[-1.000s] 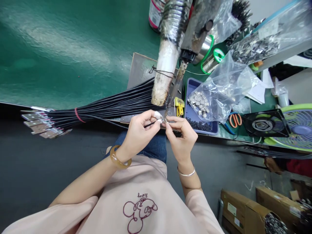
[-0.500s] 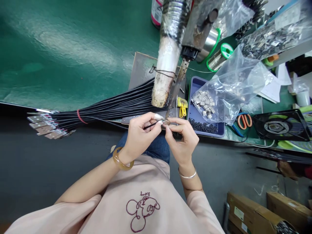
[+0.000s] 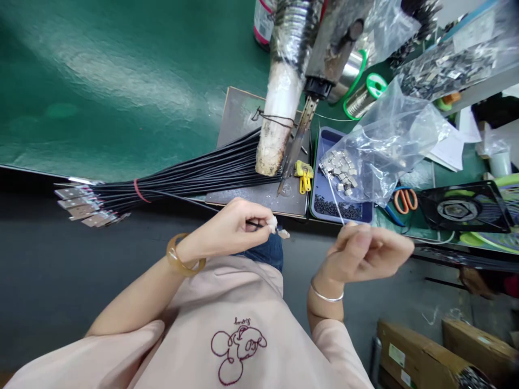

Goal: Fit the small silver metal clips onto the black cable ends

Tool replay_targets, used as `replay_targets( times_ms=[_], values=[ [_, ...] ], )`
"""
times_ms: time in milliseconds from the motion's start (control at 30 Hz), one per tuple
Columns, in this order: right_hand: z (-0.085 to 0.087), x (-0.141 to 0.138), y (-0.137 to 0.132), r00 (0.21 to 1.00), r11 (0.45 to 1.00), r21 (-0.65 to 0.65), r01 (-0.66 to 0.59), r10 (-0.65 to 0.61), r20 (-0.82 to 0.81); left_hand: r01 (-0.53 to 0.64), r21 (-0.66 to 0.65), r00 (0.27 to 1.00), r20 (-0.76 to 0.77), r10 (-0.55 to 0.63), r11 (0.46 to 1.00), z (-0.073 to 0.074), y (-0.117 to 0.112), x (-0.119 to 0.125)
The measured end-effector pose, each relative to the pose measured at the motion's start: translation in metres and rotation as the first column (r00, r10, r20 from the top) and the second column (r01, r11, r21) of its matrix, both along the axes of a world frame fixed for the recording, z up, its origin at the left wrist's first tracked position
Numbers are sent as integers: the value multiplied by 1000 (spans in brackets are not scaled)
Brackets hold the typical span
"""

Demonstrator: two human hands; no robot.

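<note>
My left hand is closed in a pinch on a thin black wire with a small metal terminal at its end, just below the table edge. My right hand has drawn away to the right and is blurred; its fingers are curled around a thin silver strand that rises toward the blue tray. A bundle of black wires with metal terminals lies across the table to the left. The soldering iron tip hangs above the grey work plate.
A clear bag of metal parts lies over the blue tray. Solder spools, orange scissors, a yellow clip and a fan sit to the right. Cardboard boxes stand on the floor at lower right.
Both hands left the iron tip. The left hand dropped a little with the wire and terminal. The right hand swung out to the right and let go of the terminal.
</note>
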State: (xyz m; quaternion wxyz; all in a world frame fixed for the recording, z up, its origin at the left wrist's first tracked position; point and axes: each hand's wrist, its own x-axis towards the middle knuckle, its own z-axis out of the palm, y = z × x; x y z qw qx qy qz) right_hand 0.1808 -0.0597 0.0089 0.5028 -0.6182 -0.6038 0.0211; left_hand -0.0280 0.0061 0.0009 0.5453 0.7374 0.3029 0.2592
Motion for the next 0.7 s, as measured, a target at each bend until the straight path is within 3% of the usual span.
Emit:
replay_targets(
  times_ms=[33, 133, 233, 333, 400, 500, 600, 700],
  values=[
    [3, 8, 5, 989, 986, 78, 145, -146, -2, 106, 63, 994, -41, -104, 992, 2, 2, -3],
    [3, 33, 30, 967, 957, -266, 113, -44, 252, 249, 254, 959, -199, -202, 934, 7, -1, -5],
    [-2, 54, 57, 922, 901, -426, 87, 89, 376, 245, 455, 913, -406, -45, 856, 7, -11, 2],
    [-1, 66, 66, 903, 855, -510, 99, 139, 407, 154, 531, 911, -403, 88, 833, 2, -19, 10],
    [3, 70, 66, 895, 821, -561, 109, 164, 414, -7, 457, 959, -249, 135, 889, -2, -20, 12],
    [9, 74, 64, 896, 761, -644, 80, 228, 380, -213, 72, 977, 21, 212, 975, -8, -14, 11],
    [9, 76, 64, 907, 720, -694, 35, 268, 325, -213, -265, 956, 141, 257, 940, -13, -8, 8],
    [6, 72, 61, 921, 743, -668, 25, 243, 305, -223, -341, 940, 174, 294, 913, -17, -5, 10]
  ],
)
